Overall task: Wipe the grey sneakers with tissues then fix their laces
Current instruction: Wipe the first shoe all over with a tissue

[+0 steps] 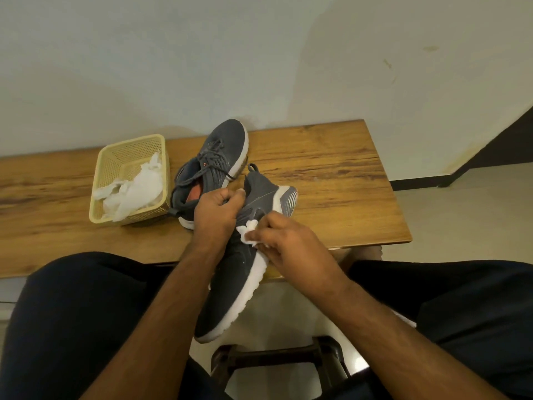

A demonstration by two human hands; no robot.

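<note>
Sneaker [233, 272] held over table [331, 180] edge, long axis toe-toward-me, heel away. My left hand [215, 216] grips collar, fingers curled. My right hand [284, 241] pinches tissue [248, 233] against side panel, just above white sole. Judgement: next wipe runs toeward along sole. Second sneaker [215, 157] waits beside basket [129, 180].

Light: dim, warm indoor light with a yellow-green cast.
Shadows: soft on the wall [259, 67]; a dark patch under the table [331, 174] edge.
Glare: none; a faint sheen on the wood.
Focus: soft overall, fine detail smeared.
Distortion: wide-angle bending at the edges.
</note>
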